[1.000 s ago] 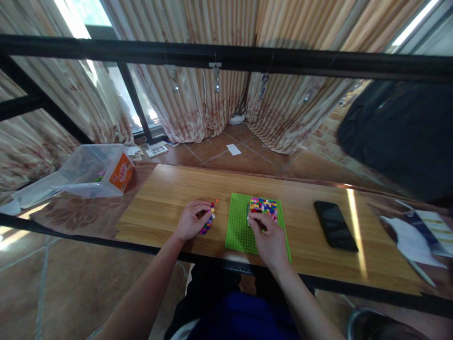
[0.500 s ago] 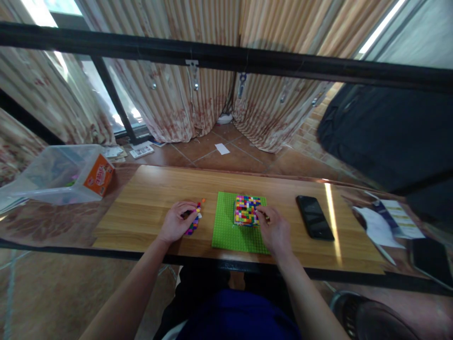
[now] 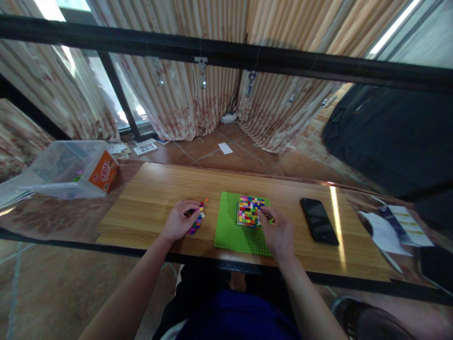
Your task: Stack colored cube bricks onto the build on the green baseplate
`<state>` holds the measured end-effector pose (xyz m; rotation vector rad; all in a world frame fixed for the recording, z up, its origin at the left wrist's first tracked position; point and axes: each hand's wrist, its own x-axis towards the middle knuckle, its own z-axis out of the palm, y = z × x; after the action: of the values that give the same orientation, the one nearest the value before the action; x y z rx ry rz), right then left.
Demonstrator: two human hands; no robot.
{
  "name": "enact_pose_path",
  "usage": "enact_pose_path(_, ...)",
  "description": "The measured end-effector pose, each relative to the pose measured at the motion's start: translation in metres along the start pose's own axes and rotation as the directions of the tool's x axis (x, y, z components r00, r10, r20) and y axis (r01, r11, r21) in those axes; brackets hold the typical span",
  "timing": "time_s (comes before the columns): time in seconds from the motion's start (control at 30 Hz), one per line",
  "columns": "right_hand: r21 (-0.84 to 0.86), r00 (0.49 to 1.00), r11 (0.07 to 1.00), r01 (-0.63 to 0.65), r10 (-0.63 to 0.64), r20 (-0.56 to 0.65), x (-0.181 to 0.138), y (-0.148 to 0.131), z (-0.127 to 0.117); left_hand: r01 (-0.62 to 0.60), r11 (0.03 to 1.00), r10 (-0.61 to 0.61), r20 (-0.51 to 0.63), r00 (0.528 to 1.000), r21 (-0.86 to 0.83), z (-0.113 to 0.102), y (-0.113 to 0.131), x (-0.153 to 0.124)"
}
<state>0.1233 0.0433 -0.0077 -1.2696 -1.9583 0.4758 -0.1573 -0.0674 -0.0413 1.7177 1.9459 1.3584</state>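
Observation:
A green baseplate (image 3: 230, 231) lies on the wooden table (image 3: 155, 189) in front of me. On its far right part sits a block of small multicoloured bricks (image 3: 249, 210). My right hand (image 3: 278, 231) rests on the plate, its fingertips pinched against the block's right edge. My left hand (image 3: 180, 219) lies curled on the table left of the plate, beside a small pile of loose coloured bricks (image 3: 197, 221). A single orange brick (image 3: 206, 200) lies just beyond the pile.
A black phone (image 3: 318, 220) lies right of the plate. A clear plastic box (image 3: 67, 169) with an orange label stands at the far left. Papers (image 3: 389, 224) lie at the right end. A black metal bar (image 3: 226, 54) crosses above the table.
My right hand has moved from the block's near left edge to its right edge. The left hand stays by the loose bricks. The camera has shifted a little.

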Motion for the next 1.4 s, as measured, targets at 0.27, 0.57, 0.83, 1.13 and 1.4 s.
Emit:
enact_pose_path(0.27, 0.151, 0.981, 0.977, -0.153, 0.169, -0.098, 0.003, 0.011, 0.004, -0.01, 1.0, 0.01, -0.001, 1.0, 0.002, 0.0, -0.001, 0.0)
enact_pose_path(0.57, 0.193, 0.96, 0.944, -0.267, 0.279, -0.036, 0.009, 0.016, 0.022, 0.008, 1.0, -0.008, 0.024, 1.0, -0.003, -0.001, 0.0, 0.0)
enact_pose_path(0.83, 0.238, 0.973, 0.947, -0.217, 0.229, -0.025, 0.005, 0.015, 0.023, 0.013, 1.0, -0.012, 0.02, 1.0, -0.025, -0.001, 0.001, 0.0)
enact_pose_path(1.13, 0.04, 0.986, 0.987, 0.158, -0.155, -0.062, 0.009, -0.036, 0.015, 0.02, 1.0, -0.02, 0.012, 1.0, -0.018, 0.0, 0.007, -0.001)
enact_pose_path(1.4, 0.017, 0.843, 0.912, 0.41, -0.386, 0.374, 0.023, -0.09, 0.106, 0.047, 0.996, -0.05, -0.026, 0.998, -0.081, -0.001, 0.007, -0.003)
